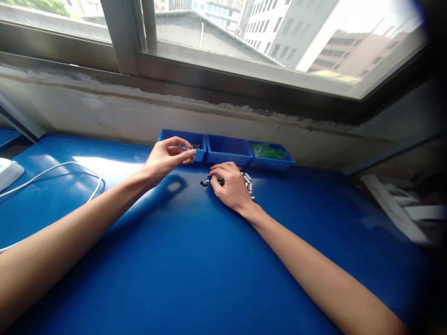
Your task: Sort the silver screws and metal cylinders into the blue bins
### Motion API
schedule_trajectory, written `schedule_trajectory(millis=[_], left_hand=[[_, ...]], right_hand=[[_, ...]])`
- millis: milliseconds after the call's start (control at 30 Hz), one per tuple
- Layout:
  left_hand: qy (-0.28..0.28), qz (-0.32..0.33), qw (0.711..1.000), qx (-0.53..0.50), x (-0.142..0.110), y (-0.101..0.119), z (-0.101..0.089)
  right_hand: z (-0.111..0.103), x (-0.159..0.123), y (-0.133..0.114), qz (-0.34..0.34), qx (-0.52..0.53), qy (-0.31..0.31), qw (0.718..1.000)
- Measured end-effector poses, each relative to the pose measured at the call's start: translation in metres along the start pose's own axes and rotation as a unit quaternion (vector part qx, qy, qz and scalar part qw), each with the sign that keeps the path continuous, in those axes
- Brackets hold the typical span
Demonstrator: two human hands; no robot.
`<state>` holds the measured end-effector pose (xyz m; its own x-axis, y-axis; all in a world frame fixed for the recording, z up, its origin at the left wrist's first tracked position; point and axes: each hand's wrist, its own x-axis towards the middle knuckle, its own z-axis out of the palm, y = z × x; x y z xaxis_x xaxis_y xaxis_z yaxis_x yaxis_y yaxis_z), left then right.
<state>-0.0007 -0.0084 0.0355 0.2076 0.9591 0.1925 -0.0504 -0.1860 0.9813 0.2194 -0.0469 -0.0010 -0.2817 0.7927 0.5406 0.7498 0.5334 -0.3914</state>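
My left hand (pixel 170 156) hovers at the front of the left blue bin (pixel 199 155), which holds small dark parts. Its thumb and fingertips come together in a pinch; anything between them is too small to make out. On the tabletop, my right hand (pixel 232 186) curls over small black parts (pixel 220 178), its fingertips partly hidden behind the hand. Another little black part (pixel 204 183) lies just left of those fingers. Several short pale grey pieces (pixel 247 178) sit in a cluster at the right hand's far side, partly covered by it.
Joined to the left bin are a middle blue bin (pixel 228 151) and a right blue bin (pixel 274 163) with green material inside. The blue table (pixel 195 270) meets a wall under a window. A white cable (pixel 75 163) runs across the left, near a white device (pixel 10 173).
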Motion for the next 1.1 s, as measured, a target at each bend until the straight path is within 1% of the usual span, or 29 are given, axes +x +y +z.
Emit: schedule_trajectory(millis=[67, 133, 233, 300, 400, 467, 533, 567, 633, 700, 767, 867, 967, 1100], left_hand=[[0.055, 0.008, 0.997, -0.045, 0.003, 0.001, -0.002], [0.069, 0.010, 0.995, -0.075, 0.005, 0.001, -0.004], [0.055, -0.002, 0.994, -0.096, 0.006, 0.001, -0.006], [0.045, 0.001, 0.995, -0.084, 0.005, -0.001, -0.005], [0.012, 0.036, 0.999, -0.009, 0.001, -0.003, -0.004], [-0.038, 0.062, 0.995, 0.061, -0.002, -0.005, -0.002], [-0.100, 0.092, 0.980, 0.147, -0.004, -0.007, -0.001], [-0.131, 0.114, 0.966, 0.193, -0.006, -0.008, 0.000], [-0.188, 0.170, 0.927, 0.275, -0.008, -0.011, 0.001], [-0.234, 0.226, 0.889, 0.321, -0.008, -0.017, 0.002], [-0.261, 0.259, 0.864, 0.345, -0.008, -0.023, 0.002], [-0.257, 0.272, 0.846, 0.380, -0.006, -0.031, 0.000], [-0.245, 0.267, 0.847, 0.390, -0.005, -0.031, -0.001], [-0.235, 0.258, 0.848, 0.399, -0.007, -0.024, -0.002]], right_hand=[[0.000, 0.000, 0.000, 0.000, 0.001, -0.001, 1.000], [0.000, 0.000, 0.001, 0.000, 0.001, -0.002, 1.000], [0.000, 0.000, 0.001, 0.000, 0.001, -0.002, 1.000], [0.000, 0.001, 0.000, -0.001, 0.001, -0.003, 1.000], [0.000, 0.001, 0.000, -0.001, 0.001, -0.003, 1.000], [0.000, 0.001, 0.000, 0.002, 0.001, -0.003, 1.000], [0.000, 0.000, 0.000, 0.004, -0.002, -0.002, 1.000], [0.000, 0.000, 0.001, 0.005, -0.004, -0.001, 1.000], [0.000, 0.000, 0.001, 0.007, -0.008, 0.001, 1.000], [0.000, 0.000, 0.001, 0.010, -0.011, 0.001, 1.000], [0.000, 0.000, 0.001, 0.011, -0.012, 0.001, 1.000], [0.000, 0.001, 0.001, 0.010, -0.010, 0.002, 1.000], [0.000, 0.001, 0.001, 0.008, -0.008, 0.002, 1.000], [-0.001, 0.001, 0.000, 0.007, -0.008, 0.002, 1.000]])
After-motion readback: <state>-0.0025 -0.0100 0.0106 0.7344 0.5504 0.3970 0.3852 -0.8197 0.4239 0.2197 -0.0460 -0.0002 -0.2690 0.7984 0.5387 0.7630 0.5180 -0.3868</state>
